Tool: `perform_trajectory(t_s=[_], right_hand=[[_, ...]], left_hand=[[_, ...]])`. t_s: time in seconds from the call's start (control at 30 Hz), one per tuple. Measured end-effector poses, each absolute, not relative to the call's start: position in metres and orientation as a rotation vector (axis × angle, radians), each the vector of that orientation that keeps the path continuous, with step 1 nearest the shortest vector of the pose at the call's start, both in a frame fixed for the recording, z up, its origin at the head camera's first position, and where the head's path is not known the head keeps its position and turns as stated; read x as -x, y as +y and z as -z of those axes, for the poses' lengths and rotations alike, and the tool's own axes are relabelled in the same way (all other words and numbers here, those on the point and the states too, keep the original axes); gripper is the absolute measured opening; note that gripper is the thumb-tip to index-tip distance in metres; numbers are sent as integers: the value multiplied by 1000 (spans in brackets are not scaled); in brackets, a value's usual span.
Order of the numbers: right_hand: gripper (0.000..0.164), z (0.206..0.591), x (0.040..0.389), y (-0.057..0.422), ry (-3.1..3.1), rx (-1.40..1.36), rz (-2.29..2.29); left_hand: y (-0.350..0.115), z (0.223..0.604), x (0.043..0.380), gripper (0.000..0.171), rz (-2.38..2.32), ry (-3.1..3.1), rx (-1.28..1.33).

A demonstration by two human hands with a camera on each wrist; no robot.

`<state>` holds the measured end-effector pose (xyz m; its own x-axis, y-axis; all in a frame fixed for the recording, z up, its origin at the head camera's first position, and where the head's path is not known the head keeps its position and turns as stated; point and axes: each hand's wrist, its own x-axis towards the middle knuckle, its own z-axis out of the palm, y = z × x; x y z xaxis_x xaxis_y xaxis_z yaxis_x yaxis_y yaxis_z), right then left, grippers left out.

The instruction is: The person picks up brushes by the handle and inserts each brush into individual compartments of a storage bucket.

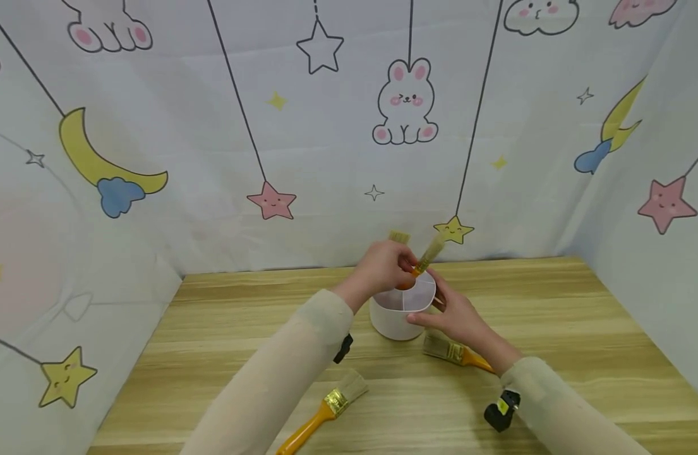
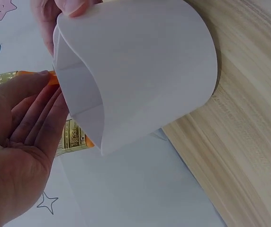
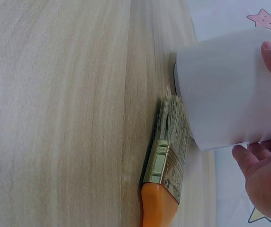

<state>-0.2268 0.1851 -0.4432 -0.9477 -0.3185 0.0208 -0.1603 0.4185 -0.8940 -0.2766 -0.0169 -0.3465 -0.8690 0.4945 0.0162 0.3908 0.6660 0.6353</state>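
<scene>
The left hand is pinching the orange handle of a brush, whose bristles are tilting upward, at the opening of the white holder below it. The right hand is gripping the holder's side. Another brush is showing bristles behind the left hand; a third brush is lying below the right hand, a fourth brush beside the left forearm.
</scene>
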Motion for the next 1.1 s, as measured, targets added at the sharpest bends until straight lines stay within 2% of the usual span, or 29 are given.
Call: perform_trajectory(t_s=[0.33,1.1], right_hand=[[111,444,227,185,2522,419,1551],[111,445,228,186,2518,449,1560]], left_hand=[[-15,348,278,20,-969,2742,-681],[-39,334,273,41,-1136,2639,-558]])
